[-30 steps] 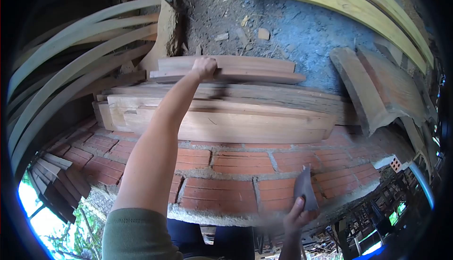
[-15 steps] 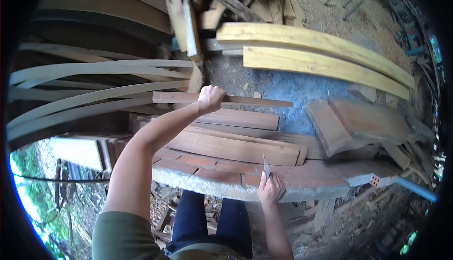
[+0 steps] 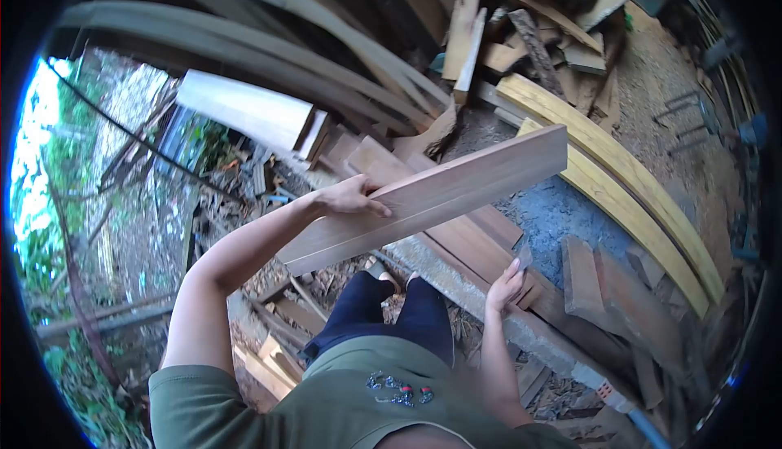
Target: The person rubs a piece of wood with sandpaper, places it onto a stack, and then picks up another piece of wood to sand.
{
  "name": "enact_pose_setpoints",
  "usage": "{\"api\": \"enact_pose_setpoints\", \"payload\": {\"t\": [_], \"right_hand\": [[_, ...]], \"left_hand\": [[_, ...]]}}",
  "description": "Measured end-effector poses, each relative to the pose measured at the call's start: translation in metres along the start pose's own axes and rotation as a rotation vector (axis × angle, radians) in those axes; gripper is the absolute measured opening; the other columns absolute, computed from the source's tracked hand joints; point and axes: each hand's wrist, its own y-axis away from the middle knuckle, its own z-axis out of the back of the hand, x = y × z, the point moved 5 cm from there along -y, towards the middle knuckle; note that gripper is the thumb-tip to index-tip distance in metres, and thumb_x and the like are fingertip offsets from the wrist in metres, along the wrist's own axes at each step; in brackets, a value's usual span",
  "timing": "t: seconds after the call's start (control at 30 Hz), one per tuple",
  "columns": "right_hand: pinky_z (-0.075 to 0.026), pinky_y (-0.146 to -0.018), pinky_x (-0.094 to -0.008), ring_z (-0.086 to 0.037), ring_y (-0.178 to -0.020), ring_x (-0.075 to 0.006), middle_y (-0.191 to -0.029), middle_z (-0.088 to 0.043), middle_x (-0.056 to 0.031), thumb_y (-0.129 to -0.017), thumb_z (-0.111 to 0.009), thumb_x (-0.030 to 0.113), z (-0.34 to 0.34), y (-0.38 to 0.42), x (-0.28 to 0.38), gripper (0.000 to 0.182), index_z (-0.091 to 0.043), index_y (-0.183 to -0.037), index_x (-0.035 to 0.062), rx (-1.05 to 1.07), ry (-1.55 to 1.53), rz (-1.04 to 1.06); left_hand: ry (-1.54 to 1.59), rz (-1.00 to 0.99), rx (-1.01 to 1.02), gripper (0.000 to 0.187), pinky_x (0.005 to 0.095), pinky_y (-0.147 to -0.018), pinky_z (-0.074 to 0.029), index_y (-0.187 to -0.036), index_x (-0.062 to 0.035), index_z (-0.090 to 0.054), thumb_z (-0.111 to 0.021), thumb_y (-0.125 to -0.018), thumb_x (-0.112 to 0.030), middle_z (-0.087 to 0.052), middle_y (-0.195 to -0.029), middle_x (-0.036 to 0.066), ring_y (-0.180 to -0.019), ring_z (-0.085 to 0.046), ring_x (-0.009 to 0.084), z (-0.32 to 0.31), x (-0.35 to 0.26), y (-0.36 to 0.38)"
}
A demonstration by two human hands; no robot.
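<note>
My left hand [image 3: 354, 196] grips a wooden board [image 3: 472, 184] near its middle, fingers over the upper edge. The board is raised and slants up to the right, its broad face showing a lengthwise line. Lower right, my right hand [image 3: 503, 288] is closed on a thin flat grey piece [image 3: 524, 255] that sticks up past the fingers; I cannot tell its exact kind. Beneath the held board, more boards [image 3: 476, 245] lie stacked on a ledge with a rough concrete edge [image 3: 423, 263]. My right hand is over that stack's near end.
Two long yellow beams [image 3: 607, 209] lie beyond the ledge, beside bluish ground [image 3: 554, 225]. Thick wooden slabs [image 3: 631, 290] lean at the right. Scrap wood [image 3: 538, 50] is heaped at the back. Pale boards [image 3: 244, 111] jut out at the left, under long curved strips [image 3: 244, 46].
The view has swung to the left. My left hand has lifted the board toward me and tilted it, so its broad face now shows. My right hand still holds the thin grey piece.
</note>
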Motion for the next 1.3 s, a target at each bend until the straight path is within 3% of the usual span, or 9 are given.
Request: {"api": "enact_pose_setpoints", "payload": {"t": [0.17, 0.4, 0.77, 0.93, 1.03, 1.1, 1.13, 1.23, 1.3], "right_hand": [[-0.045, -0.079, -0.0432, -0.058, -0.096, -0.0350, -0.106, -0.063, -0.0200, -0.095, -0.051, 0.013, -0.031, 0.010, 0.118, 0.027, -0.060, -0.116, -0.0011, 0.236, -0.311, 0.423], [-0.041, -0.098, -0.0428, -0.053, -0.117, -0.0285, -0.123, -0.061, -0.0058, -0.091, -0.057, 0.017, -0.117, 0.110, 0.232, 0.036, -0.057, -0.127, 0.0133, 0.528, -0.150, 1.002], [-0.022, -0.109, -0.0606, -0.034, -0.135, -0.0290, -0.147, -0.037, 0.0050, -0.076, -0.071, 0.019, -0.151, 0.155, 0.233, 0.067, -0.045, -0.137, 0.0289, 0.498, 0.370, 1.126], [-0.024, -0.107, -0.0602, -0.033, -0.136, -0.0288, -0.149, -0.034, 0.0054, -0.076, -0.070, 0.019, -0.151, 0.164, 0.233, 0.069, -0.043, -0.138, 0.0296, 0.459, 0.422, 1.129], [-0.024, -0.106, -0.0613, -0.032, -0.137, -0.0288, -0.150, -0.032, 0.0055, -0.077, -0.069, 0.018, -0.150, 0.165, 0.230, 0.070, -0.041, -0.140, 0.0301, 0.410, 0.437, 1.140], [-0.024, -0.106, -0.0622, -0.032, -0.137, -0.0288, -0.150, -0.032, 0.0056, -0.079, -0.068, 0.018, -0.152, 0.164, 0.233, 0.069, -0.040, -0.140, 0.0303, 0.445, 0.464, 1.121], [-0.023, -0.106, -0.0630, -0.032, -0.137, -0.0286, -0.150, -0.033, 0.0055, -0.079, -0.067, 0.019, -0.152, 0.163, 0.232, 0.068, -0.039, -0.141, 0.0306, 0.442, 0.474, 1.130], [-0.023, -0.106, -0.0631, -0.032, -0.137, -0.0280, -0.149, -0.033, 0.0056, -0.080, -0.067, 0.020, -0.152, 0.163, 0.232, 0.067, -0.039, -0.141, 0.0305, 0.428, 0.440, 1.141], [-0.022, -0.106, -0.0633, -0.035, -0.135, -0.0281, -0.148, -0.036, 0.0051, -0.081, -0.066, 0.020, -0.149, 0.162, 0.234, 0.064, -0.042, -0.139, 0.0294, 0.431, 0.445, 1.137]], "left_hand": [[0.391, 0.119, -0.009, 0.048, 0.0261, -0.085, -0.045, -0.120, -0.0029, -0.060, -0.076, -0.079, -0.021, -0.066, -0.104, 0.003, -0.092, -0.058, 0.0085, -0.009, 0.110, 0.067], [0.552, 0.191, -0.094, 0.046, 0.0265, -0.081, -0.047, -0.118, -0.0043, -0.059, -0.075, -0.080, -0.025, -0.065, -0.099, 0.001, -0.088, -0.057, 0.0073, -0.020, 0.214, 0.098], [0.295, 0.155, -0.185, 0.064, 0.0316, -0.085, -0.045, -0.112, -0.0025, -0.063, -0.073, -0.074, -0.054, -0.066, -0.102, 0.010, -0.095, -0.060, 0.0191, -0.019, 0.266, 0.081], [-0.310, 0.195, -0.872, 0.047, 0.0388, -0.089, -0.046, -0.113, -0.0117, -0.062, -0.069, -0.078, -0.043, -0.064, -0.110, 0.011, -0.106, -0.060, 0.0281, -0.015, 0.267, 0.147], [0.005, 0.411, -1.374, 0.058, 0.0395, -0.100, -0.038, -0.125, -0.0052, -0.052, -0.068, -0.081, -0.038, -0.056, -0.123, 0.017, -0.117, -0.051, 0.0306, -0.051, 0.302, 0.224], [0.400, 0.699, -1.367, 0.077, 0.0416, -0.104, -0.035, -0.141, -0.0025, -0.033, -0.062, -0.086, -0.047, -0.039, -0.140, 0.018, -0.128, -0.040, 0.0328, -0.107, 0.350, 0.250], [0.706, 0.594, -1.298, 0.080, 0.0426, -0.105, -0.034, -0.144, -0.0045, -0.028, -0.059, -0.087, -0.052, -0.030, -0.147, 0.015, -0.131, -0.036, 0.0336, -0.133, 0.385, 0.247], [1.846, 0.064, -0.970, 0.064, 0.0433, -0.101, -0.041, -0.135, -0.0085, -0.045, -0.059, -0.088, -0.049, -0.051, -0.132, 0.013, -0.119, -0.051, 0.0275, -0.161, 0.347, 0.223], [1.816, 0.102, -1.010, 0.057, 0.0432, -0.100, -0.043, -0.131, -0.0086, -0.048, -0.060, -0.088, -0.045, -0.055, -0.127, 0.012, -0.115, -0.054, 0.0259, -0.170, 0.356, 0.215]]}}
